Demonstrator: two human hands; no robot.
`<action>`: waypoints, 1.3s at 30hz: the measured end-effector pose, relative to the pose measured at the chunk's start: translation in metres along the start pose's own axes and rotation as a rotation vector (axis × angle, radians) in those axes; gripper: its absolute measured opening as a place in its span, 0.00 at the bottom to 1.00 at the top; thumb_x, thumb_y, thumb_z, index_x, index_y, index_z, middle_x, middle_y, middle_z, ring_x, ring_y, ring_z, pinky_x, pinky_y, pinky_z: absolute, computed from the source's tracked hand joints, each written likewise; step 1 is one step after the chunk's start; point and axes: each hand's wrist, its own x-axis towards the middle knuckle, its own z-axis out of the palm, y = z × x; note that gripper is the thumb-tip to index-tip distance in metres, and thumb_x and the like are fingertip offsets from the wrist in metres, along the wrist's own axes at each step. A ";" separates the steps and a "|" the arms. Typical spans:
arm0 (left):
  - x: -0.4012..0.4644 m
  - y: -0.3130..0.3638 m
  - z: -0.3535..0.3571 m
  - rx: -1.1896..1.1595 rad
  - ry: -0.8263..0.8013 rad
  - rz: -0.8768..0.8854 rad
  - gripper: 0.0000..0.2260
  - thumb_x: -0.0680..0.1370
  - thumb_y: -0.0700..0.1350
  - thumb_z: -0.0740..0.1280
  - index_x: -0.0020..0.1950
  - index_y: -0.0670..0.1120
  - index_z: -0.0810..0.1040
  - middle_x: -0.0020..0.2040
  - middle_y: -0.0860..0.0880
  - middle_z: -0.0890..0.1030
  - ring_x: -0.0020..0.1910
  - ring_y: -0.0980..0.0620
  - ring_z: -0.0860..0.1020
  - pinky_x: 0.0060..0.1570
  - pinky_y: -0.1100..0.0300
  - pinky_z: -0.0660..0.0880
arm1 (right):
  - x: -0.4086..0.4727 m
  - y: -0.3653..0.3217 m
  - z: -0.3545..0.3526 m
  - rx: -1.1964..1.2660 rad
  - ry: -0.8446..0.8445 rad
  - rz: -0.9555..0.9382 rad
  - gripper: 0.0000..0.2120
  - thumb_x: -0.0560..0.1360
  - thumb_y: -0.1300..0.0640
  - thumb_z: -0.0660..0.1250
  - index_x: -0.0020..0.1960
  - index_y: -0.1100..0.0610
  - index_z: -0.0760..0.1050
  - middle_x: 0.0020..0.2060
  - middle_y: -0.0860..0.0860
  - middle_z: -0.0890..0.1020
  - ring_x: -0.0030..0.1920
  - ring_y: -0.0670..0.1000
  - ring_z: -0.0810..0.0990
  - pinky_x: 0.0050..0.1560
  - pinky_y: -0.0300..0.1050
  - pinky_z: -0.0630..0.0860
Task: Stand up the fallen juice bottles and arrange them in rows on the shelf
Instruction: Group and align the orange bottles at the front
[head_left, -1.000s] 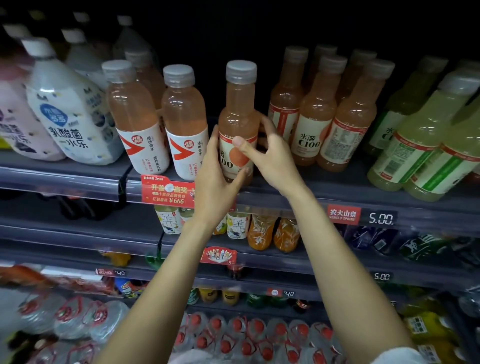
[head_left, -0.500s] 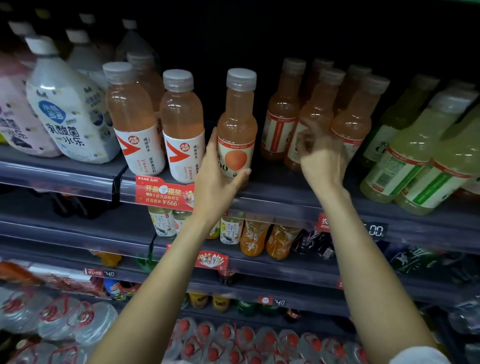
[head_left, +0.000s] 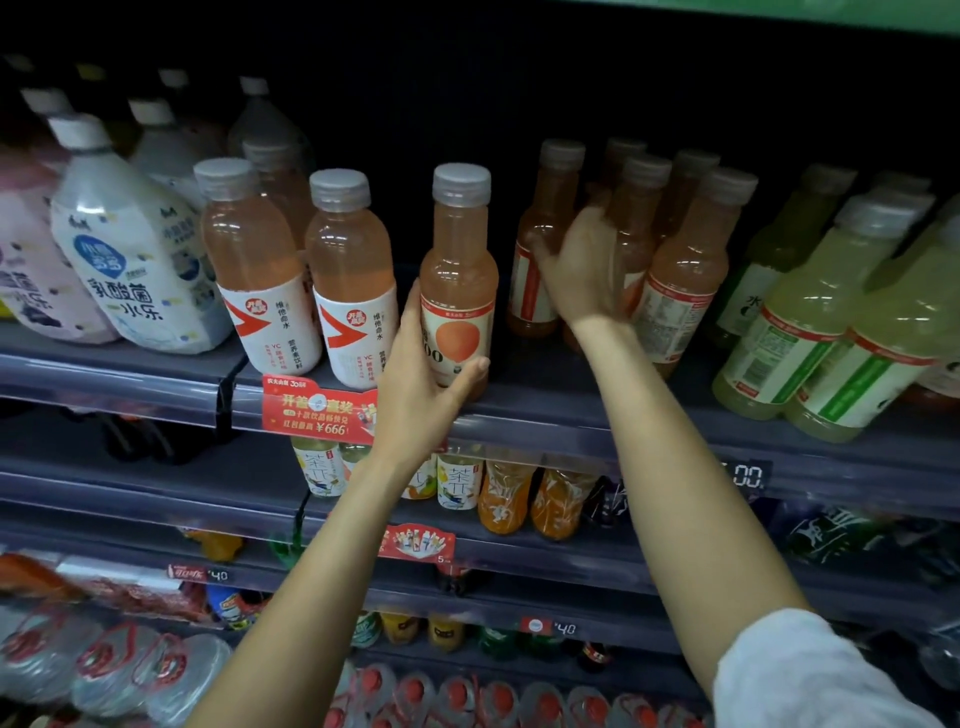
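Observation:
An upright orange juice bottle (head_left: 459, 249) with a grey cap stands at the front of the dark shelf (head_left: 545, 423). My left hand (head_left: 415, 379) grips its lower part, thumb across the label's bottom. To its right is a cluster of several similar orange bottles (head_left: 688, 270), leaning a little and packed close. My right hand (head_left: 582, 270) is blurred and reaches in among them with fingers stretched out, covering the lower part of one bottle; it holds nothing that I can make out.
Two pink drink bottles with red-and-white labels (head_left: 353, 280) stand just left of the held bottle, with large white bottles (head_left: 135, 254) beyond. Yellow-green bottles (head_left: 815, 317) lean at the right. A red promo tag (head_left: 319, 410) hangs on the shelf edge. Lower shelves hold more drinks.
My right hand let go of the front bottle and moved right and deeper into the orange cluster. My left hand stays on the front bottle, which now stands alone.

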 end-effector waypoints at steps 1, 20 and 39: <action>0.000 -0.001 -0.001 -0.003 -0.001 0.000 0.38 0.74 0.48 0.73 0.77 0.48 0.55 0.70 0.52 0.70 0.66 0.58 0.71 0.62 0.70 0.69 | -0.001 -0.004 0.000 -0.066 -0.015 -0.023 0.26 0.74 0.44 0.68 0.62 0.62 0.69 0.52 0.57 0.79 0.50 0.55 0.80 0.43 0.45 0.74; -0.002 -0.002 -0.001 -0.047 -0.015 -0.026 0.37 0.74 0.47 0.73 0.77 0.49 0.56 0.62 0.68 0.68 0.60 0.72 0.71 0.58 0.71 0.71 | 0.008 -0.021 -0.014 0.539 -0.539 0.000 0.24 0.73 0.53 0.70 0.67 0.52 0.68 0.54 0.47 0.75 0.56 0.47 0.75 0.51 0.39 0.72; -0.005 0.006 -0.002 -0.038 -0.014 -0.029 0.35 0.75 0.46 0.72 0.77 0.48 0.56 0.69 0.52 0.70 0.64 0.61 0.72 0.62 0.64 0.72 | 0.005 -0.019 -0.010 0.502 -0.639 -0.055 0.20 0.80 0.48 0.59 0.71 0.49 0.63 0.63 0.51 0.74 0.62 0.52 0.74 0.55 0.51 0.76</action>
